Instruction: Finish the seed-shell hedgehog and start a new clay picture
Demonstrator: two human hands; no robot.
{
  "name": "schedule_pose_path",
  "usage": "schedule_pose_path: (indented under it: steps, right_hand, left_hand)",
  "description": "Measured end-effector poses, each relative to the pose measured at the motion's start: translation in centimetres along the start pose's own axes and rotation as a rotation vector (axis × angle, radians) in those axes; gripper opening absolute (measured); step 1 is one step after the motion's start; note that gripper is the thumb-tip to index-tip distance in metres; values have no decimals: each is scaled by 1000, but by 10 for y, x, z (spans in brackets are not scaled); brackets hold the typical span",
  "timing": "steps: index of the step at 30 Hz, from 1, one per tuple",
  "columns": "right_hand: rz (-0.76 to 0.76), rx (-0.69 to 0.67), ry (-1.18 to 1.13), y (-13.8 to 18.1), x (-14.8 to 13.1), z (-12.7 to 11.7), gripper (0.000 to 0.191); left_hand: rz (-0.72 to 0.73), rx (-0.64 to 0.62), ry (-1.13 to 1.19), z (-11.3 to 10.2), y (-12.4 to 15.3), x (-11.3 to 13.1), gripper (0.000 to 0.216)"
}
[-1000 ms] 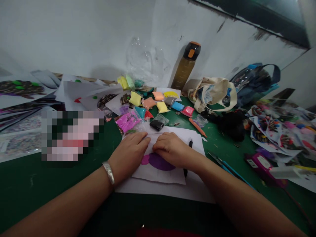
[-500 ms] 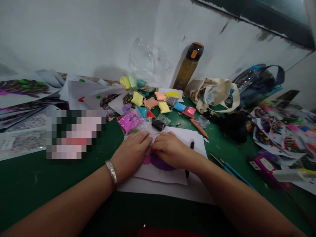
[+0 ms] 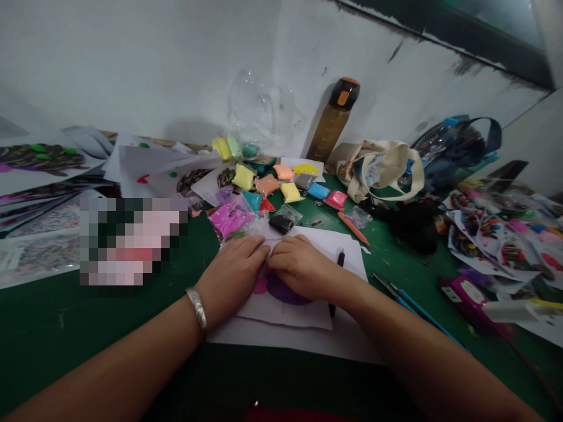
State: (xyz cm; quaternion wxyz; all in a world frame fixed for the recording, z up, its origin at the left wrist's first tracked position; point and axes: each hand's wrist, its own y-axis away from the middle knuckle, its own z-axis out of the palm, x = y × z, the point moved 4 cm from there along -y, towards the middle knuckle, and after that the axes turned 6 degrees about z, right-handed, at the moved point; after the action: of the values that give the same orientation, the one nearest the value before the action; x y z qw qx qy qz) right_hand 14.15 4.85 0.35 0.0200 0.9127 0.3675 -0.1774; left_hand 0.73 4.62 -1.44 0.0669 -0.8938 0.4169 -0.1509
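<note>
My left hand [image 3: 235, 271], with a silver bangle at the wrist, lies on a small sheet of white paper [image 3: 281, 319], fingers stretched out toward the right. Close beside it, my right hand [image 3: 303, 266] is closed, its fingers curled down over a flat purple shape [image 3: 288, 293] on that sheet; what its fingertips pinch, if anything, is hidden. A smaller pink patch [image 3: 260, 285] shows between the two hands. Under the small sheet are larger white papers [image 3: 352, 340]. A black pen [image 3: 341, 258] lies at the right, partly behind my right forearm.
Beyond the papers lie several soft clay packets, among them magenta [image 3: 231, 217], black [image 3: 281, 223] and pink [image 3: 336, 200]. A bottle [image 3: 332, 120] leans against the wall near a cream tote bag [image 3: 382, 167]. Tweezers [image 3: 396, 290] and a magenta device [image 3: 470, 302] lie right; decorated sheets [image 3: 149, 167] lie left.
The view has shifted slightly. My right hand's fingers have moved a little over the purple shape; my left hand stays in place on the paper.
</note>
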Motion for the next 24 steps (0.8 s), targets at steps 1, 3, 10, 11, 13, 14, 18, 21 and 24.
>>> schedule_pose_path:
  steps: [1, 3, 10, 11, 13, 14, 18, 21, 24]
  right_hand:
    - [-2, -3, 6, 0, 1, 0, 16]
    - [17, 1, 20, 1, 5, -2, 15]
    - [85, -16, 38, 16, 11, -3, 17]
    - [112, -8, 54, 17, 12, -4, 17]
    - [166, 10, 82, 20, 13, -5, 18]
    - [180, 11, 85, 20, 12, -6, 19]
    - [172, -4, 70, 23, 9, -6, 19]
    - [212, 14, 96, 25, 10, -7, 19]
    - [203, 2, 106, 28, 9, -7, 19]
  left_hand:
    - [-2, 4, -1, 0, 0, 0, 32]
    - [-7, 10, -6, 0, 0, -1, 31]
    - [3, 3, -47, 2, 1, 0, 32]
    - [1, 2, -49, 2, 1, 0, 32]
    - [0, 1, -50, 2, 0, 0, 32]
    - [-1, 3, -50, 2, 0, 0, 31]
    - [-5, 19, -51, 1, 0, 0, 30]
    - [6, 22, -54, 1, 1, 0, 31]
    - [2, 17, -59, 2, 1, 0, 31]
